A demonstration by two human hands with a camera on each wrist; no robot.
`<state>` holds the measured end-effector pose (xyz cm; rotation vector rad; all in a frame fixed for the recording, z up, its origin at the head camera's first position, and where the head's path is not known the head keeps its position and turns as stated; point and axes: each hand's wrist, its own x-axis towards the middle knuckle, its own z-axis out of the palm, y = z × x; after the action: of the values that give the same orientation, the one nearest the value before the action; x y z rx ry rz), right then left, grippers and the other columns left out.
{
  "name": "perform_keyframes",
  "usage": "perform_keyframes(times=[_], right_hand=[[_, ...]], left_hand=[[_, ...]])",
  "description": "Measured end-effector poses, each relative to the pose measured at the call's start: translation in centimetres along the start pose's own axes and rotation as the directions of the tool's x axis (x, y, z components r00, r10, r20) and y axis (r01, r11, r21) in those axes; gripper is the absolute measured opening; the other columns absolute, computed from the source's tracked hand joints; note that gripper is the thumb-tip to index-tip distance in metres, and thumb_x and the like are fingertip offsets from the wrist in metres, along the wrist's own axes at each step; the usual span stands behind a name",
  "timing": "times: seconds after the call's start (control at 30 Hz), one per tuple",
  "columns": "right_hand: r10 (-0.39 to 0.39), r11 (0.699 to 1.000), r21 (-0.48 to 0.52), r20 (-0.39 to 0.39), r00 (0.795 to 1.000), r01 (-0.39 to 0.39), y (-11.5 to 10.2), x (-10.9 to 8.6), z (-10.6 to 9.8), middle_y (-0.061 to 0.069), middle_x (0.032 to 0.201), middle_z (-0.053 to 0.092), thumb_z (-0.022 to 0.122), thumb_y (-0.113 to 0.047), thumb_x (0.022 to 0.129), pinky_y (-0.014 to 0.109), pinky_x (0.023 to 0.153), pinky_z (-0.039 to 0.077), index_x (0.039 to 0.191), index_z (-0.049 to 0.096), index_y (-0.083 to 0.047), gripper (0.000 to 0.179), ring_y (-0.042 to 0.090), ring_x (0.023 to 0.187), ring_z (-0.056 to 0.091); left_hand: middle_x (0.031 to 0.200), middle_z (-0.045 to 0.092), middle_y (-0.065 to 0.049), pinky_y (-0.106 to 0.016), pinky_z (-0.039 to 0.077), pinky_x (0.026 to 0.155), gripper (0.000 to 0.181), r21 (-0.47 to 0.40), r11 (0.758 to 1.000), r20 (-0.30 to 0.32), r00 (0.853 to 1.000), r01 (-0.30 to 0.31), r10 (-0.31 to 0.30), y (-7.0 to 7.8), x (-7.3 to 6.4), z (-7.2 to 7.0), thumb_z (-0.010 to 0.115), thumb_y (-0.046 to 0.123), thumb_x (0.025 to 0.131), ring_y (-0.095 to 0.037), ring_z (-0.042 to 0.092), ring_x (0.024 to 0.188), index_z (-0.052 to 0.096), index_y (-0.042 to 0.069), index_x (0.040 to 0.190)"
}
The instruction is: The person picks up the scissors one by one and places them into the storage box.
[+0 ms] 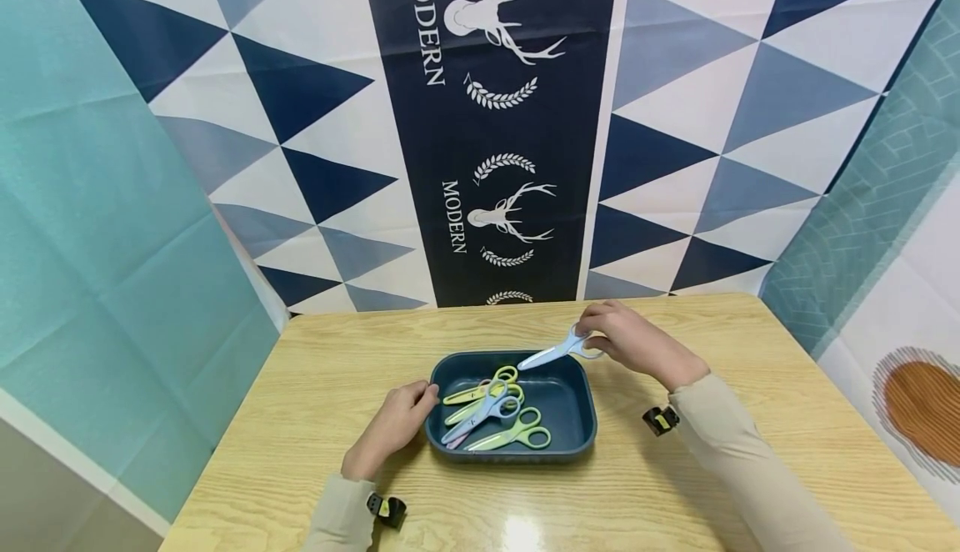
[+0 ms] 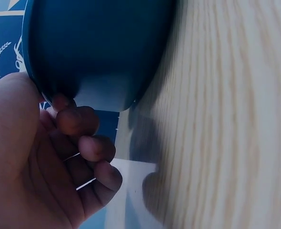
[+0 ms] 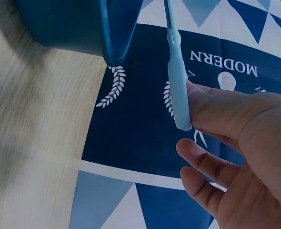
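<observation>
A dark blue tray (image 1: 567,410) stands on the table in the head view. My left hand (image 1: 393,420) holds its left rim between thumb and fingers; the left wrist view shows the tray's wall (image 2: 102,43) from close up. Above the tray's back right corner, my right hand (image 1: 633,339) pinches light blue scissors (image 1: 549,355) by the handle loops, blades pointing left over the tray. Inside lie several scissors: yellow scissors (image 1: 463,395) at the back, other light blue scissors (image 1: 480,419) across the pile, and green scissors (image 1: 497,439) in front. A pink pair is mostly hidden beneath.
The wooden table (image 1: 300,419) reaches back to a wall cloth (image 1: 517,152) with triangles and deer heads. Black straps with yellow marks, such as the wrist strap (image 1: 661,420), sit at both wrists. A teal cloth (image 1: 112,243) hangs along the left side.
</observation>
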<state>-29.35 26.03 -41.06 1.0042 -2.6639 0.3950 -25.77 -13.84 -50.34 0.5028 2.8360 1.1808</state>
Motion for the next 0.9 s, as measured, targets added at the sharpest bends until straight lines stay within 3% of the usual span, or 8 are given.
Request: perform_keyframes(times=[0.37, 0.9], right_hand=[[-0.054, 0.998, -0.011, 0.019, 0.998, 0.054, -0.8, 0.7, -0.1, 0.007, 0.105, 0.073, 0.083, 0.0, 0.081, 0.047, 0.089, 0.055, 0.1, 0.079, -0.008, 0.02, 0.028, 0.1, 0.066], [-0.058, 0.998, 0.009, 0.073, 0.996, 0.058, -1.6, 1.7, -0.1, 0.004, 0.105, 0.072, 0.081, -0.003, 0.084, 0.042, 0.086, 0.055, 0.099, 0.08, -0.012, 0.017, 0.025, 0.098, 0.064]], left_hand=[[0.066, 0.04, 0.005, -0.022, 0.034, 0.055, 0.038, 0.022, 1.0, -0.017, 1.0, 0.002, -0.001, 0.0, 0.1, 0.1, 0.046, 0.031, 0.111, -0.007, 0.039, 0.057, 0.052, 0.015, 0.077], [0.064, 0.039, 0.004, -0.023, 0.033, 0.054, 0.039, 0.018, 1.0, -0.017, 1.0, 0.003, -0.002, 0.1, 0.1, 0.0, 0.047, 0.029, 0.111, -0.007, 0.037, 0.055, 0.051, 0.013, 0.076]])
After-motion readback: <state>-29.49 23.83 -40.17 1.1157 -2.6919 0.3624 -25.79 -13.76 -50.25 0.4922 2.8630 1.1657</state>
